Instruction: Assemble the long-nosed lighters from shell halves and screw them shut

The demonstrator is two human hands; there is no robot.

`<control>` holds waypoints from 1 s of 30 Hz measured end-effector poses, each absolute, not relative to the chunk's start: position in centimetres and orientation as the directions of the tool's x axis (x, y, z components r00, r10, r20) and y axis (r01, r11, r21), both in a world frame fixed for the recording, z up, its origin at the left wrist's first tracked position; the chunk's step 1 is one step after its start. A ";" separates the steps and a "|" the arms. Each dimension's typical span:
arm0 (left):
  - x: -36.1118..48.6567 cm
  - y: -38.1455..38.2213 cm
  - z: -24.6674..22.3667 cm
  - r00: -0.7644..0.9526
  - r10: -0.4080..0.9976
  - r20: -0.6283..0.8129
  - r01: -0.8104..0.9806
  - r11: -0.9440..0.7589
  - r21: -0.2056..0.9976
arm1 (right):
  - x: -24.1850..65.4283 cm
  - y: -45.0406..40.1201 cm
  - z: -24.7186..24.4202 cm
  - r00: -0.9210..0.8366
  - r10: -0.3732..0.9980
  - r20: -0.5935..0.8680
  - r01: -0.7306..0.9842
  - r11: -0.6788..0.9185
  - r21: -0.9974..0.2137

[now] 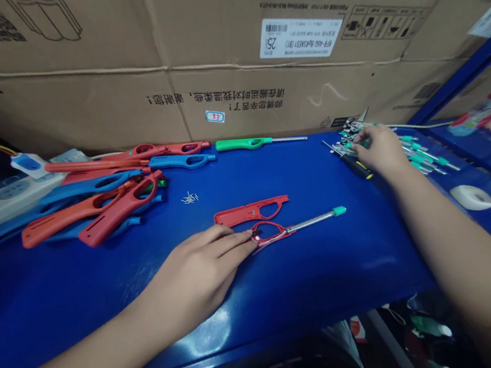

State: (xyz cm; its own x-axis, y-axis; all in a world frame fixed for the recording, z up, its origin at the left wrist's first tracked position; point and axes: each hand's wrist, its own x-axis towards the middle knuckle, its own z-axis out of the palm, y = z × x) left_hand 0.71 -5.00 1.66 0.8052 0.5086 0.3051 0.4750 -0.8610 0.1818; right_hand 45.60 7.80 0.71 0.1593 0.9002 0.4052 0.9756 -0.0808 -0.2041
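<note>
My left hand is closed over the rear of a red lighter half-shell, pressing it on the table; its fingers hide the handle end. From the shell's front a metal tube with a green tip points right, and thin wire shows along the shell. Just behind lies the matching red half-shell, inner side up. At the back right, my right hand reaches into a pile of small dark and metallic parts, fingers curled together. What they pinch is hidden. A screwdriver with a black and yellow handle lies beside it.
Red and blue lighter casings are heaped at left by a white power strip. A green lighter lies along the cardboard wall. Small pins sit mid-table. Green-tipped tubes and a white dish are at right.
</note>
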 end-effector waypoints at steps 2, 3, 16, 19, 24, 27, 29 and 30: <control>0.7 -5.0 1.7 0.806 0.505 0.308 0.473 -0.863 0.178 | 45.6 7.8 0.8 0.159 0.897 0.413 0.975 -0.076 -0.209; 0.7 -5.0 1.7 0.806 0.506 0.307 0.473 -0.863 0.177 | 45.6 7.8 0.8 0.159 0.896 0.415 0.974 -0.075 -0.213; 0.6 -5.1 1.6 0.804 0.505 0.314 0.471 -0.863 0.184 | 45.5 8.0 0.6 0.200 0.893 0.404 0.943 -0.064 -0.326; 0.4 -5.1 1.5 0.812 0.507 0.288 0.474 -0.862 0.180 | 44.7 7.6 1.4 0.203 0.873 0.443 0.932 -0.034 -0.361; 0.4 -5.0 1.6 0.801 0.527 0.285 0.488 -0.850 0.199 | 41.1 6.1 3.0 0.033 0.966 0.255 0.828 0.117 -0.549; 0.5 -4.9 1.9 0.783 0.548 0.295 0.496 -0.836 0.235 | 38.2 4.6 3.6 -0.297 0.954 -0.040 0.703 0.190 -0.686; 0.7 -4.9 2.0 0.774 0.559 0.298 0.496 -0.828 0.262 | 36.8 3.7 3.7 -0.392 0.917 -0.077 0.741 0.265 -0.617; 0.7 -4.8 2.1 0.772 0.561 0.298 0.493 -0.825 0.275 | 36.4 3.4 3.6 -0.406 0.911 -0.065 0.772 0.304 -0.558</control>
State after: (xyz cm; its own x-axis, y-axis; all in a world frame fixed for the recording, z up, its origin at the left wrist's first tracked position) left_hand 0.74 -4.84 2.09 0.7722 0.5611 0.2981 0.4934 -0.8252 0.2749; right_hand 36.35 3.44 3.64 -0.4061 0.9115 -0.0653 0.7719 0.3039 -0.5584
